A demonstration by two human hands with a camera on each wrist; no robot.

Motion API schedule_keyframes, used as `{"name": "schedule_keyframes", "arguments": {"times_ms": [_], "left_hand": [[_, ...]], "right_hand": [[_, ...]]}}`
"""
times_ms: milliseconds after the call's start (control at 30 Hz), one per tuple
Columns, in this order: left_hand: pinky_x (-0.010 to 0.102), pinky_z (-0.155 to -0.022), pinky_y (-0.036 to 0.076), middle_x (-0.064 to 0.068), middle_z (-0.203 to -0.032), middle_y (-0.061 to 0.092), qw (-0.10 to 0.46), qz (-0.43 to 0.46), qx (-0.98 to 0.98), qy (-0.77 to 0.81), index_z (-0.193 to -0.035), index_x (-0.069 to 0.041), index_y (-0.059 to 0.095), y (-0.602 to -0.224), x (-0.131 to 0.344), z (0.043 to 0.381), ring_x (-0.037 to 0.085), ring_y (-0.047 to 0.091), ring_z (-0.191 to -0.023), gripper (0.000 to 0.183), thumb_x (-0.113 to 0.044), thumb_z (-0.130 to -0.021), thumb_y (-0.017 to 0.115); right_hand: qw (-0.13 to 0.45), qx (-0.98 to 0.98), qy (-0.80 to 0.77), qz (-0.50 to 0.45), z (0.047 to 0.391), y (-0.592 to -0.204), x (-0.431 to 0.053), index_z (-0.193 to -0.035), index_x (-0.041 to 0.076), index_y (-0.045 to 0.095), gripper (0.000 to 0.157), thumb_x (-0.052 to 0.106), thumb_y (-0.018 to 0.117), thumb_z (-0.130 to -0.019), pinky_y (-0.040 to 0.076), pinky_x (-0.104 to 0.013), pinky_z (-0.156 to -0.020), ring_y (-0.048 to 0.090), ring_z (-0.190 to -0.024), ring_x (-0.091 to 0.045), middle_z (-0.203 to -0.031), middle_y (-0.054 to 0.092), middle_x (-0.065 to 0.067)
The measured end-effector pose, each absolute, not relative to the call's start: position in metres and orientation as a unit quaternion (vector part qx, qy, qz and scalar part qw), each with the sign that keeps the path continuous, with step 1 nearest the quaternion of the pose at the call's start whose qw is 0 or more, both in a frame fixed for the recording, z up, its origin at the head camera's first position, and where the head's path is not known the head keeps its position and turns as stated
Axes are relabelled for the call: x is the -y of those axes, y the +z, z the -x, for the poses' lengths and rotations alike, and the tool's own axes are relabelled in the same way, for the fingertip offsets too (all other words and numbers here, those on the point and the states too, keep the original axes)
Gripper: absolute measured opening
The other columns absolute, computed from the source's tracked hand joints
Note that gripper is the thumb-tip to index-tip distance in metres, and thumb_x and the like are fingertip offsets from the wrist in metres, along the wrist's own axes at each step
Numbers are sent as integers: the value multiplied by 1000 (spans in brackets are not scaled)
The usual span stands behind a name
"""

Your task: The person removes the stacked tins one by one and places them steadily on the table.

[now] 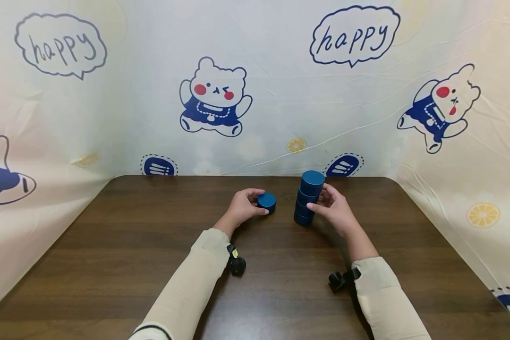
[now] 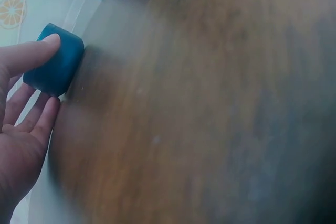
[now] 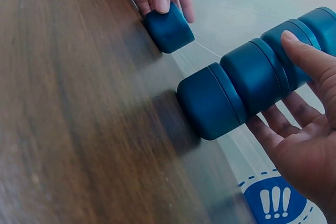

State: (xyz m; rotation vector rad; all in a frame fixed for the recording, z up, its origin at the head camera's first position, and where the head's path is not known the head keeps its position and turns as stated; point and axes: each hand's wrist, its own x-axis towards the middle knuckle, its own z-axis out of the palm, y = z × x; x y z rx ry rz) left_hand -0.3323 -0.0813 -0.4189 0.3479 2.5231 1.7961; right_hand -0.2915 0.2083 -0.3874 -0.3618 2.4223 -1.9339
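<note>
My left hand (image 1: 242, 208) holds a single small blue round tin (image 1: 266, 200) between thumb and fingers, left of the stack. In the left wrist view the thumb lies across the side of this tin (image 2: 63, 64), with fingertips at its lower edge. My right hand (image 1: 337, 210) grips a tall stack (image 1: 307, 199) of several matching blue tins from the right side. The right wrist view shows the thumb on an upper tin (image 3: 286, 51) and fingers behind the stack. The lowest tin (image 3: 210, 103) is at the tabletop; a small gap cannot be ruled out.
A dark brown wooden table (image 1: 263, 283) lies under both hands. Behind its far edge hangs a pale cloth (image 1: 276, 104) printed with bears, orange slices and the word happy. Small black cameras (image 1: 238, 266) are strapped to both wrists.
</note>
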Motion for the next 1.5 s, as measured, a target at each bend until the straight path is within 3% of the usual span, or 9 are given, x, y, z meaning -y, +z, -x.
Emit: {"name": "schedule_keyframes", "arguments": {"times_ms": [400,667,833,1067,1500], "left_hand": [[41,-100,47,12,-129,61,4,-122,-796,593,-131,-2,59,-415,84,333,26,57,-118,60,-7,-76,84],[42,-99,48,15,-131,59,-15,-111,-791,602,-126,-9,63,-410,85,333,25,56,-118,55,-7,-76,84],[41,-98,48,16,-130,60,-18,-113,-787,606,-125,-8,63,-397,85,328,28,57,-117,54,-6,-75,84],[39,-97,49,4,-126,62,-23,-105,-799,591,-124,-13,64,-391,84,330,23,57,-117,52,-13,-77,85],[38,-98,49,0,-125,62,-34,-138,-804,578,-126,-15,64,-367,72,326,18,58,-116,53,-21,-77,85]], "right_hand": [[3,-774,-622,120,290,-387,-207,-147,9,37,69,17,73,-89,33,-54,-109,42,-131,-37,-144,45,-19],[0,-771,-625,125,290,-387,-206,-147,9,37,70,17,74,-88,32,-54,-110,42,-131,-36,-144,46,-19],[0,-770,-625,128,290,-386,-206,-147,9,37,70,16,74,-88,33,-54,-110,42,-131,-37,-143,46,-20],[0,-771,-624,124,289,-386,-206,-148,8,36,72,17,74,-88,33,-54,-110,42,-130,-36,-143,45,-20],[4,-772,-625,120,290,-386,-206,-148,8,36,72,18,75,-88,32,-55,-109,42,-131,-38,-144,45,-20]]}}
